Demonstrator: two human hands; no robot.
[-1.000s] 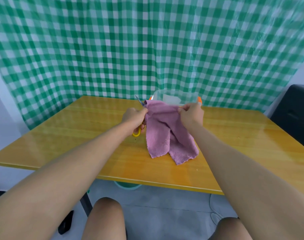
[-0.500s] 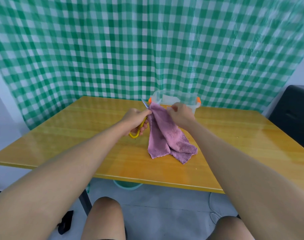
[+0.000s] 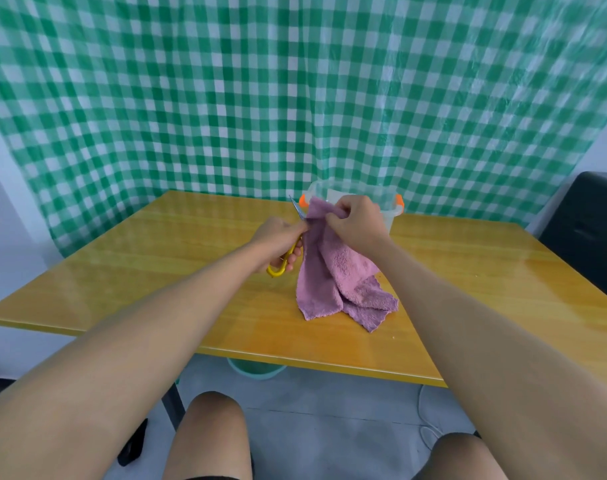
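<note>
The left hand (image 3: pixel 277 237) is curled round the yellow handles of a pair of scissors (image 3: pixel 278 270). Their blades point up and away, and the tip lies against the upper left edge of a purple cloth (image 3: pixel 333 278). The right hand (image 3: pixel 357 223) pinches the bunched top of that cloth between thumb and fingers and holds it up just beside the scissor blades. The cloth hangs down from this grip, with its lower folds and corners resting on the yellow wooden surface (image 3: pixel 156 258).

Directly behind the hands, at the far edge of the surface, stands a clear plastic tub (image 3: pixel 389 216) with orange handles (image 3: pixel 399 204) on its rim. The hands and the cloth cover much of it. A pale patch shows through its wall, but I cannot tell what is inside.

Under the surface, part of a green basin (image 3: pixel 257 371) shows on the floor, its contents hidden. A green checked curtain (image 3: pixel 295 98) hangs behind, and a black chair (image 3: pixel 593 230) stands at the right.
</note>
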